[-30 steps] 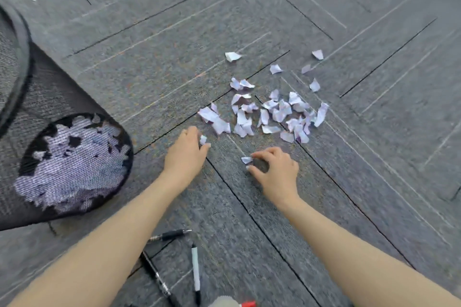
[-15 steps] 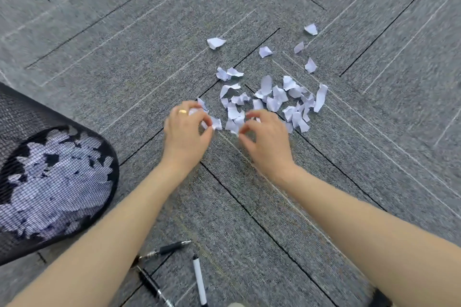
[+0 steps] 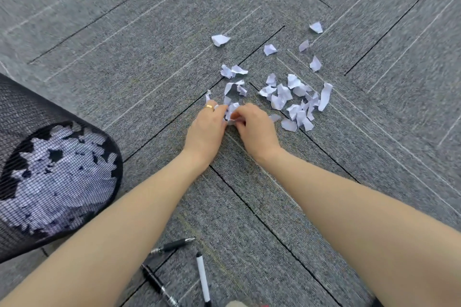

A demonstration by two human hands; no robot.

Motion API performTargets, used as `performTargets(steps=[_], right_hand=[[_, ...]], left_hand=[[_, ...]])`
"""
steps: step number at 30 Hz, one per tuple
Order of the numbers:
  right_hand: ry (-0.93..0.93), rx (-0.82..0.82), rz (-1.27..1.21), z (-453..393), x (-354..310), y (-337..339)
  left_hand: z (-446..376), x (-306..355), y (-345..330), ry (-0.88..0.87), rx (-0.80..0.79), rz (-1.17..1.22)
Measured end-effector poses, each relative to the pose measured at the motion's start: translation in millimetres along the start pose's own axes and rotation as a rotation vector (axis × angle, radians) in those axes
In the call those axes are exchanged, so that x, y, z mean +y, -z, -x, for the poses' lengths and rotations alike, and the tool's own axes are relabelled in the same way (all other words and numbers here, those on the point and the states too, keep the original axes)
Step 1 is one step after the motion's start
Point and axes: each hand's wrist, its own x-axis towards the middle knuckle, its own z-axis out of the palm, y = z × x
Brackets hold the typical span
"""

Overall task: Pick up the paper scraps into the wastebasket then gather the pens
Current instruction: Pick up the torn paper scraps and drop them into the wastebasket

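Crumpled matt paper scraps (image 3: 294, 97) on rough grey carpet (image 3: 124, 45).
At your nine o'clock, a black wire-mesh wastebasket (image 3: 30, 107); at six, glossy plastic pens (image 3: 203, 279).

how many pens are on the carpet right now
3, all near the bottom edge: a black pen by the left forearm, a second black pen below it, a white pen to their right. More may lie out of frame.

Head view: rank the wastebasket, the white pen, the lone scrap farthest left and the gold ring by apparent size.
1. wastebasket, cut off by the frame edge
2. white pen, though it lies close to the camera
3. lone scrap
4. gold ring on the left hand
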Motion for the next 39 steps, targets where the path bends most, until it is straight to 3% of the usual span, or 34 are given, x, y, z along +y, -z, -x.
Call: performTargets(steps=[7,11,15,21,27,32,39], right_hand=[[-0.192,-0.042,-0.135,-9,-3,7],[-0.153,-0.134,-0.024,-13,-3,9],[-0.138,-0.091,-0.016,-8,-4,6],[-0.058,-0.139,-0.016,0,-3,13],[-0.146,0.055,-0.221,18,21,41],[-0.161,0.026,0.037,23,53,43],[-0.089,0.031,0.119,17,53,45]], left_hand=[[-12,2,1,0.125,-0.031,0.164],[-7,1,5,0.255,-0.029,0.326],[0,-3,16,0.337,-0.017,0.452],[-13,-9,19,0.312,-0.083,0.366],[-23,-9,16,0.360,-0.030,0.388],[-31,-6,18,0.501,0.004,0.477],[-44,-7,31,0.653,-0.011,0.547]])
